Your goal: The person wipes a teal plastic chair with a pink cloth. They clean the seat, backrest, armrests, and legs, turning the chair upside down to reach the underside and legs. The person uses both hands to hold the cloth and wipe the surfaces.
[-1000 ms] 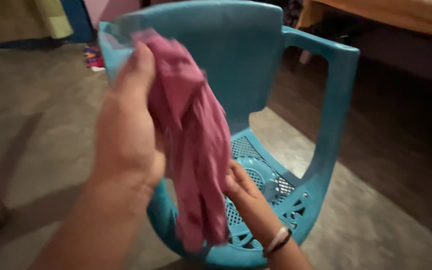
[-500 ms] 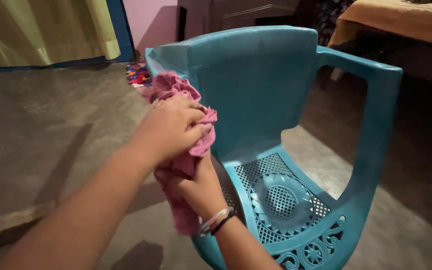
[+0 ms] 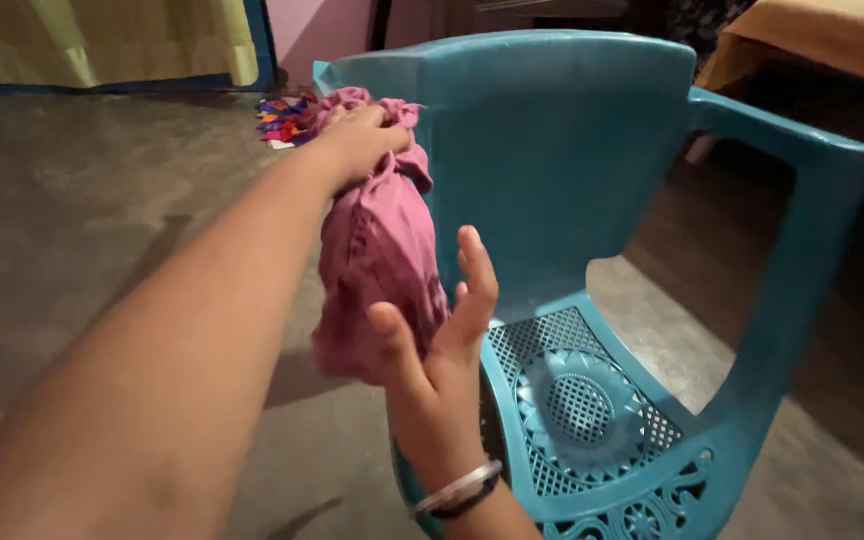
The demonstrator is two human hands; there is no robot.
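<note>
We saw our left hand (image 3: 362, 140) clenched on the bunched top of the pink cloth (image 3: 377, 260) at upper centre, its length hanging straight down beside the teal chair (image 3: 572, 150), while our right hand (image 3: 442, 340), fingers spread, touched its lower end.

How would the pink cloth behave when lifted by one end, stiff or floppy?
Probably floppy: the pink cloth hangs in soft folds from the left hand. It looks light, held by one bunched end. The open right hand would likely push it aside easily.
</note>
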